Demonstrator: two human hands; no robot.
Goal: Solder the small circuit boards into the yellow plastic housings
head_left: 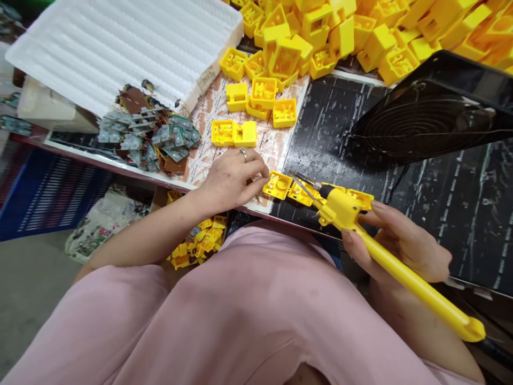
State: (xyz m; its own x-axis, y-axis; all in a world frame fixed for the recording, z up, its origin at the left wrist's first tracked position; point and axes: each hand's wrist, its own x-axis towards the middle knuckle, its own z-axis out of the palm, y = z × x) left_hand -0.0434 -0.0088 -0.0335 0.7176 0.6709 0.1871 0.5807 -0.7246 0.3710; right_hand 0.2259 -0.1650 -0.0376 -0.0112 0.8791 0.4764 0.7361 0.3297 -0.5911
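Note:
My right hand [401, 240] is wrapped round a yellow soldering gun [340, 208], its thin metal tip pointing left over a row of small yellow plastic casings. With thumb and fingers pinched together, my left hand [236, 179] touches the left edge of the nearest yellow casing [278, 185]. Whether it also grips some small part there I cannot make out. Beside that casing, another yellow casing [300, 193] lies below the tip. A further casing [359, 199] is partly hidden behind the gun.
Yellow casings [284, 59] are heaped at the back, with a few nearer [233, 133]. Left of them lie wired circuit boards [148, 133] against a white foam sheet [132, 48]. A black fan [436, 112] stands at right. Below the table edge sits a box of yellow parts [200, 243].

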